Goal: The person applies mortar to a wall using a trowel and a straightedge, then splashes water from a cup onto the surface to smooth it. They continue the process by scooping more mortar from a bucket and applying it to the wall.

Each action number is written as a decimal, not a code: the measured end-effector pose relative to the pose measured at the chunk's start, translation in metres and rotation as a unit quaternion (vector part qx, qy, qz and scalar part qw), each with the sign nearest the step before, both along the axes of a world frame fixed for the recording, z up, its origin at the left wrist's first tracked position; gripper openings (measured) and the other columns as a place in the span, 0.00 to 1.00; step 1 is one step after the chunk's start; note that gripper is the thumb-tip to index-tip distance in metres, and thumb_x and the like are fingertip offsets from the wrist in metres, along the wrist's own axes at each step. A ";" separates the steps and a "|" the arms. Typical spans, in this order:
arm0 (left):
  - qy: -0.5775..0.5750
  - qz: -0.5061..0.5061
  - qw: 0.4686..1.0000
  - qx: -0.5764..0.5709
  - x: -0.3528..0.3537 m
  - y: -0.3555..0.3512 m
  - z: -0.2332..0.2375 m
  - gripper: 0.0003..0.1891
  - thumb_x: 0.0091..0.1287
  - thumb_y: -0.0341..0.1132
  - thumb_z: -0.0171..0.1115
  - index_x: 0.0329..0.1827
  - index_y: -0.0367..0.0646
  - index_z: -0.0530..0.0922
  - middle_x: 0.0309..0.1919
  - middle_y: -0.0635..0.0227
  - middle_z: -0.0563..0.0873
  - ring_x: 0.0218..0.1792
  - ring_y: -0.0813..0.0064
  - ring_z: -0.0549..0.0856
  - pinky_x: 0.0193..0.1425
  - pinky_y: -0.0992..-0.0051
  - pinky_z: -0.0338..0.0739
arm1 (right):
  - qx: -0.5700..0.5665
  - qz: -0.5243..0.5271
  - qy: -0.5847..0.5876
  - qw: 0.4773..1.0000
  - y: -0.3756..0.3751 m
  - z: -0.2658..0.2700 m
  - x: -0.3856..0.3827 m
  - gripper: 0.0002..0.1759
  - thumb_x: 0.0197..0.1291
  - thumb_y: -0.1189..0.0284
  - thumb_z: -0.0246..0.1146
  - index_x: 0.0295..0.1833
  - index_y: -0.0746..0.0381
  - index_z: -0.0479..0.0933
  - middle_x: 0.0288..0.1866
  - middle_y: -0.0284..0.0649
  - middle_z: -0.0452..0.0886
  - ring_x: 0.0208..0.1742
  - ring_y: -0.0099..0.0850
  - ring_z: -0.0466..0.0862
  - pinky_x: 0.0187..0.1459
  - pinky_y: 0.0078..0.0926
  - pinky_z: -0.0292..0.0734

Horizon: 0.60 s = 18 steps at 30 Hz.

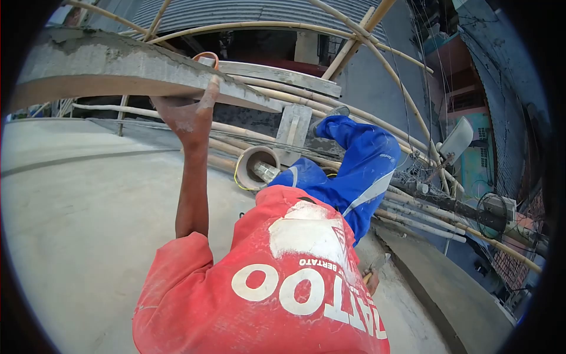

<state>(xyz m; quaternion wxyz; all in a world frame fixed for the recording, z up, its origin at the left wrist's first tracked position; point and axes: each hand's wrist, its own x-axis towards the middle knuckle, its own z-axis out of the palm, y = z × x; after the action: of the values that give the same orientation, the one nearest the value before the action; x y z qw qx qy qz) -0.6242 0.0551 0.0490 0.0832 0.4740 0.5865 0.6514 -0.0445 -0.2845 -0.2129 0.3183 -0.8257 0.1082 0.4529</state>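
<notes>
- Hand tool (380, 262): I find it low on the right, just beside the red shirt (277, 295). Its handle sits in the right hand (372, 282), which is closed around it and mostly hidden.
- The left hand (190, 115) reaches up and its fingers are clamped over the edge of the concrete slab (106, 71).
- Beyond the blue-trousered leg (359, 165) I see a round bucket (256, 165) against bamboo poles (413, 220).
</notes>
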 end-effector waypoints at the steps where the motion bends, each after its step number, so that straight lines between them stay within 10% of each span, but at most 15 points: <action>1: 0.014 0.023 1.000 -0.015 -0.005 -0.001 -0.001 0.39 0.45 0.25 0.72 0.58 0.33 0.56 0.52 0.54 0.67 0.54 0.68 0.71 0.61 0.69 0.68 | 0.002 -0.005 0.000 1.000 -0.001 0.001 -0.002 0.13 0.58 0.66 0.56 0.41 0.64 0.74 0.27 0.38 0.78 0.26 0.29 0.77 0.28 0.26 0.73; 18: 0.028 0.116 0.993 -0.001 -0.028 -0.036 -0.011 0.43 0.45 0.24 0.71 0.64 0.36 0.56 0.58 0.54 0.66 0.58 0.63 0.69 0.65 0.65 0.64 | -0.010 0.031 0.010 0.999 0.009 0.005 0.005 0.13 0.56 0.66 0.57 0.40 0.65 0.74 0.27 0.39 0.78 0.26 0.29 0.77 0.28 0.26 0.73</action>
<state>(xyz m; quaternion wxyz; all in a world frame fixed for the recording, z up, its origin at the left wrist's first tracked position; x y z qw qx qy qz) -0.6527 0.0194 0.0380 -0.0089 0.4213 0.6399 0.6427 -0.0397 -0.2755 -0.2079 0.2953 -0.8273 0.0902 0.4692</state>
